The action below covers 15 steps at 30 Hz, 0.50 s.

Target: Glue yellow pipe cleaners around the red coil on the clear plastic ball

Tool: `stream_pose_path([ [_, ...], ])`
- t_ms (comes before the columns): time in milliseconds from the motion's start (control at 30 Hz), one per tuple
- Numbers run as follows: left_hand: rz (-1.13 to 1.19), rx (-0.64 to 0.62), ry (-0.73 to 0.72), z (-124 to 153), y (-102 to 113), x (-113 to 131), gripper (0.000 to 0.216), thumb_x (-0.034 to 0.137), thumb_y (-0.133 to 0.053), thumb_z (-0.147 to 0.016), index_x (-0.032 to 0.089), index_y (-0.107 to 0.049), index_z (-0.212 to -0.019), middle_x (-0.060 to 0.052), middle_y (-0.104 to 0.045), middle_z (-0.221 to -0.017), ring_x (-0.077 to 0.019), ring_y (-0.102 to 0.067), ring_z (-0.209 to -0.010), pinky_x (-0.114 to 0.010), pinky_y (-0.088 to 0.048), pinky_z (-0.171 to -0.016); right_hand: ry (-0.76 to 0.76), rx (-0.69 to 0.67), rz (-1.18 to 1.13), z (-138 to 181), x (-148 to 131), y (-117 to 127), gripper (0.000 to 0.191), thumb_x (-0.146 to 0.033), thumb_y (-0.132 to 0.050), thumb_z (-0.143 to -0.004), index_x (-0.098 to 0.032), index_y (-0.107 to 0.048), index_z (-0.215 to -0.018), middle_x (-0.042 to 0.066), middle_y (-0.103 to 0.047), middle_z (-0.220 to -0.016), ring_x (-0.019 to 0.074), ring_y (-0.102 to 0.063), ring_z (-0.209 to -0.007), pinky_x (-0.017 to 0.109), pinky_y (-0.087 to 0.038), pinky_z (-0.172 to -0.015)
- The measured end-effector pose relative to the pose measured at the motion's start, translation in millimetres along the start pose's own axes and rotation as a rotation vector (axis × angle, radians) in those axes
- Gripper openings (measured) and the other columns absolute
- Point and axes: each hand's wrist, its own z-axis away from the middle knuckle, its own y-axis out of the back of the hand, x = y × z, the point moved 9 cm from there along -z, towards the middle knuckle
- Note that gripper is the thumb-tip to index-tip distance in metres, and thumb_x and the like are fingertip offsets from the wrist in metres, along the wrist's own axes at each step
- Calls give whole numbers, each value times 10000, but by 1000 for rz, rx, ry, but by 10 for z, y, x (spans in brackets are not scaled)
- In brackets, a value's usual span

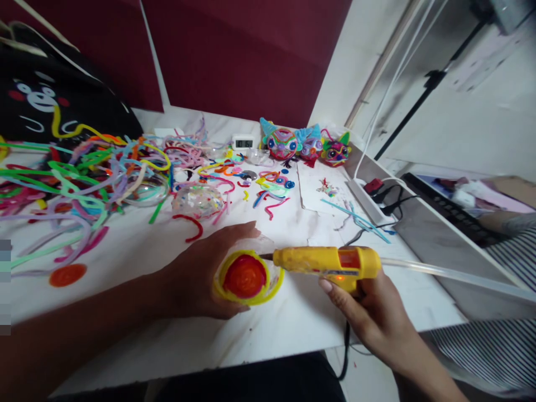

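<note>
My left hand point(209, 268) is wrapped around a clear plastic piece point(276, 273) edged with yellow pipe cleaner. A coiled disc point(245, 276), orange with a red rim, sits on its face. In my right hand point(372, 312) is a yellow hot glue gun point(318, 261), held by its handle with an orange light glowing. A clear glue stick point(444, 271) sticks out of its back. The nozzle points left and meets or nearly meets the upper right edge of the yellow ring; exact contact I cannot tell. Another orange coiled disc point(67, 275) lies at the left.
Many loose pipe cleaners point(84, 178) heap on the left. Beyond my hands lie a clear dome with coloured specks point(199, 201) and small scraps. Several decorated animal heads point(282, 144) and a digital clock point(243, 143) stand behind. A power strip point(368, 201) with cables runs along the right.
</note>
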Motion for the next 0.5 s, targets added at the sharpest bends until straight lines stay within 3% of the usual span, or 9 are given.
stream_pose_path([
  [167,4,-1,27,4,-12,-10,1154,453,-1027,-727,361,-438,-1715,-132,-655,-1710,-460,-702,-1516,-600,-592,-1315,-55,-25,1,19,148,-16,199,-444,-794,-1117,-280,-681,-1102,30,-767,-846,257,-768,-803,348,-628,-661],
  [300,-14,-6,-4,2,-14,23,1125,433,-978,-780,337,-400,-1740,-120,-632,-1738,-450,-689,-1531,-577,-593,-1313,-47,-3,-2,15,120,3,195,-449,-810,-1111,-281,-711,-1129,21,-776,-865,213,-697,-702,323,-586,-604],
  [500,38,-1,1,3,-7,-14,1155,506,-1006,-782,344,-409,-1757,-138,-633,-1737,-455,-638,-1594,-595,-535,-1370,-206,113,-260,-196,109,181,333,-509,-878,-1020,-241,-748,-1167,79,-856,-1008,231,-786,-802,315,-634,-645],
])
